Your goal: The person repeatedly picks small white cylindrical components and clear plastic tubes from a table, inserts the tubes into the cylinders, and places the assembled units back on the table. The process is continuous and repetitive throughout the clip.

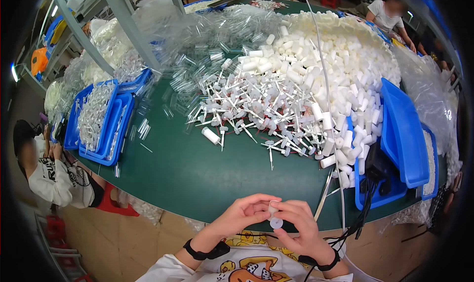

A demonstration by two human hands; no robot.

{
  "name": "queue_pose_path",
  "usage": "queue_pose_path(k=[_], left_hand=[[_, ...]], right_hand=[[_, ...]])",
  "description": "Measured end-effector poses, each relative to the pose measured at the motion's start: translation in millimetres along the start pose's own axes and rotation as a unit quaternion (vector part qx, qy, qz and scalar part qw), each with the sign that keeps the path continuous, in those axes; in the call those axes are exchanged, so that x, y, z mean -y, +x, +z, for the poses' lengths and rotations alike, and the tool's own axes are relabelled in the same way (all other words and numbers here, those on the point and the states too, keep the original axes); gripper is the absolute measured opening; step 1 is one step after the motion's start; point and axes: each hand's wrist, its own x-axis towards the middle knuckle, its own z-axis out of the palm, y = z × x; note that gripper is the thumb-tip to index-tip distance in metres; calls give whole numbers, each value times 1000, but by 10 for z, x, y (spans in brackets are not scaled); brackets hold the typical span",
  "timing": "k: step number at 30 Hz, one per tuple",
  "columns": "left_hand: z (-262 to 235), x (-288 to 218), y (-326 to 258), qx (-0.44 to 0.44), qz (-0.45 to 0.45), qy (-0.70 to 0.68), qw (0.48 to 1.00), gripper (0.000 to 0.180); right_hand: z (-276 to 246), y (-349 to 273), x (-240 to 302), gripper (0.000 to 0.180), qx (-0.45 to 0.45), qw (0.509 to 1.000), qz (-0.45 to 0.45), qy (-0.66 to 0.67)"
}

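Close to the table's front edge, my left hand (237, 217) and my right hand (302, 227) meet with bent fingers around a small whitish part with a round disc end (276, 223). Its disc faces toward me, and the fingers cover much of its body. Beyond the hands lies a heap of thin white sticks with pale disc ends (256, 101). A single white cylinder (211, 136) lies apart at the heap's near left edge. White foam-like cylinders (316, 60) form a large pile at the back right.
Clear tubes (197, 60) are heaped at the back left of the green table (187, 178). Blue trays (126, 129) with small white parts stand at left; more blue trays (402, 134) stand at right. A white cable (323, 79) hangs across the pile. Co-workers sit around.
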Motion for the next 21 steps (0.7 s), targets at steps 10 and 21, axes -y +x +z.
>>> queue_pose_path(k=[10,21], left_hand=[[-11,48,28,-26,-14,31,999,39],[48,98,21,-18,28,81,996,41]], right_hand=[[-23,-45,-64,39,26,999,3,-29],[-23,-49,-110,36,22,996,-4,-87]])
